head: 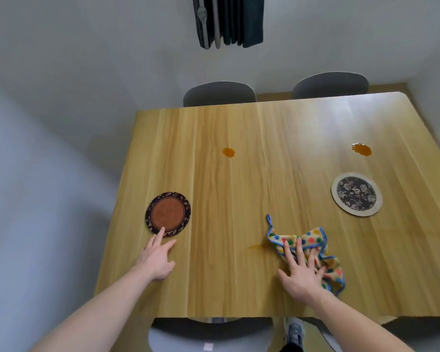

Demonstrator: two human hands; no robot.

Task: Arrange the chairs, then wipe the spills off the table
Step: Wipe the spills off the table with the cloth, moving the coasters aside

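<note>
- Grey walls close in a small room; a wooden table (264, 174) fills the view, with two chairs (219, 94) tucked at its far edge and another chair (208, 334) at the near edge below the arms.
- Three orange spills show: one far left of centre (228, 152), one far right (361, 149), and a faint smear (255, 247) just left of the cloth (308, 246).
- Right hand (302, 273) lies flat on the dotted cloth, fingers straight, pressing it down rather than gripping.
- Left hand (158, 260) rests open on the table, one fingertip touching the rim of the brown mat (167, 214).
- A floral mat (356, 194) sits near the right spill.
- Risks, as I judge them: the loosely bunched cloth may slide under the flat palm and only smear the near stain; wiping toward the right spill could drag liquid onto the floral mat; the left finger could nudge the brown mat.
</note>
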